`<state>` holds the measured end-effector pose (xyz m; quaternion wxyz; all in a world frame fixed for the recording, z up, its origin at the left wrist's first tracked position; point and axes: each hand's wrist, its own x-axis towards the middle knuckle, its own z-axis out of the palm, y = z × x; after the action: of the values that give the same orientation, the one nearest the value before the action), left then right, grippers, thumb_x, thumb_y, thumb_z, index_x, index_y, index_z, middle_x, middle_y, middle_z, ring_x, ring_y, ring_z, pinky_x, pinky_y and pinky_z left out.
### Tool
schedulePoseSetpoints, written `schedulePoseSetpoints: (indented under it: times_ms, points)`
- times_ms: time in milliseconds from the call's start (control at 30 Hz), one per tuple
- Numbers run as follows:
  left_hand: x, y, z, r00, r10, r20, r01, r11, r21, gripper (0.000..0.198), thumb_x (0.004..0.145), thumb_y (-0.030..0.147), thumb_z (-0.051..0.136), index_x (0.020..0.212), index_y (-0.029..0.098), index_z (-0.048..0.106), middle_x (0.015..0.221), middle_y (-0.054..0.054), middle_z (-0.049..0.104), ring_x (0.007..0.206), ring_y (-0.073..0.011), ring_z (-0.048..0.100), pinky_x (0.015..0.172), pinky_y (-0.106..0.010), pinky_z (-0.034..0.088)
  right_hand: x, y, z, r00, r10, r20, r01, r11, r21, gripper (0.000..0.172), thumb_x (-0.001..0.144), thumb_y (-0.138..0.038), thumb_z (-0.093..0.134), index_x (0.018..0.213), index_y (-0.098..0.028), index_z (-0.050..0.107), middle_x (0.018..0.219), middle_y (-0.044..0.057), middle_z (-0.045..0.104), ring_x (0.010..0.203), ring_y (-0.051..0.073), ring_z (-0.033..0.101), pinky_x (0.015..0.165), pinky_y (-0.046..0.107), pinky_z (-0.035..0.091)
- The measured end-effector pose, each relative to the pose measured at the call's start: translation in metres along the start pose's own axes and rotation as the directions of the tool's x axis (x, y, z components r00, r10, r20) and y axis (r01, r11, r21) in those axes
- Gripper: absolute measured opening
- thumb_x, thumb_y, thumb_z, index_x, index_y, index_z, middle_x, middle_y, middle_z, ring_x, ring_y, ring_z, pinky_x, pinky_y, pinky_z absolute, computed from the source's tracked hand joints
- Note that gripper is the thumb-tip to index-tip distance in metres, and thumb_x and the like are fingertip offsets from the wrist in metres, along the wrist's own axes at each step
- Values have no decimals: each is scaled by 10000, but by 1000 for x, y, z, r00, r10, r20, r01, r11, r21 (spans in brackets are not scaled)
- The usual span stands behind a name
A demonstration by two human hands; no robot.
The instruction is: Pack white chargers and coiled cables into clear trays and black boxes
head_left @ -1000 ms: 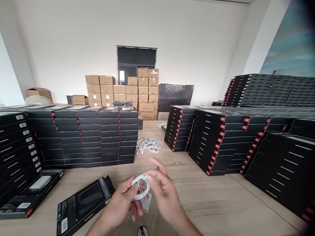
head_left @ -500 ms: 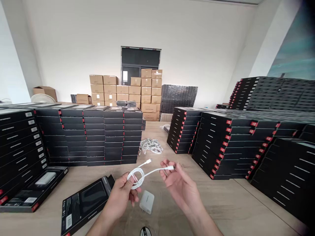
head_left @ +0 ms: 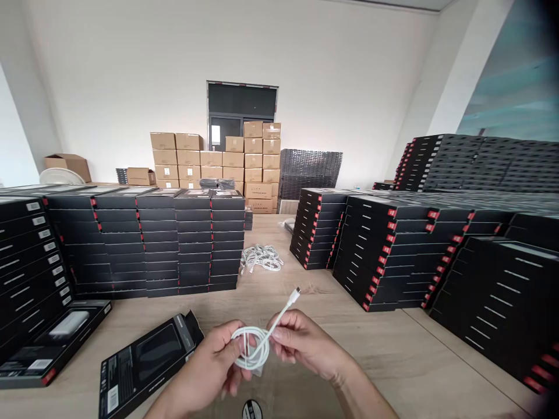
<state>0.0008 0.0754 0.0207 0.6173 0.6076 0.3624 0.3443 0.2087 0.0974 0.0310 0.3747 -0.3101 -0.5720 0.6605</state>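
Note:
A coiled white USB cable is pinched on its left side by my left hand. My right hand grips the same cable at the right of the coil, thumb against fingers. One white plug sticks up and to the right above that hand; the other plug is not visible. Behind the coil, a grey-white charger is mostly hidden on the table. Left of my hands lies a black box with its end flap raised.
An open black box holding a white charger lies at far left. Stacked black boxes line the left, with more stacked boxes on the right. Several white cables lie between them. A round black-and-white item sits at the front edge.
My right hand has moved left and down to the coil and closed on the cable. The coil is lower, now covering most of the charger. The view has shifted slightly right.

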Motion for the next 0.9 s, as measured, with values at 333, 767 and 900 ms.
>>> schedulePoseSetpoints:
  times_ms: [333, 767, 900]
  points:
    - [6, -11, 2, 989, 27, -148, -8, 992, 124, 350, 883, 536, 433, 811, 203, 513, 516, 67, 484, 372, -72, 350, 379, -195, 238, 5, 1, 19, 988, -154, -5, 144, 931, -335, 309, 891, -459, 568, 857, -162, 647, 657, -33, 541, 592, 102, 428, 590, 229, 340]
    - [13, -12, 9, 951, 91, -297, 4, 952, 305, 219, 912, 348, 329, 849, 220, 495, 569, 49, 493, 435, -115, 417, 440, -224, 324, 20, 17, 36, 951, -247, -186, 216, 961, -172, 296, 857, -457, 613, 777, -172, 614, 635, -23, 577, 557, 97, 404, 538, 222, 312]
    - [13, -10, 10, 966, 47, -253, -10, 989, 149, 196, 878, 342, 369, 852, 206, 508, 592, 46, 519, 446, -112, 448, 439, -219, 327, 18, 14, 36, 926, -295, -235, 224, 932, -285, 272, 863, -425, 602, 755, -177, 634, 626, -23, 600, 561, 105, 433, 544, 226, 326]
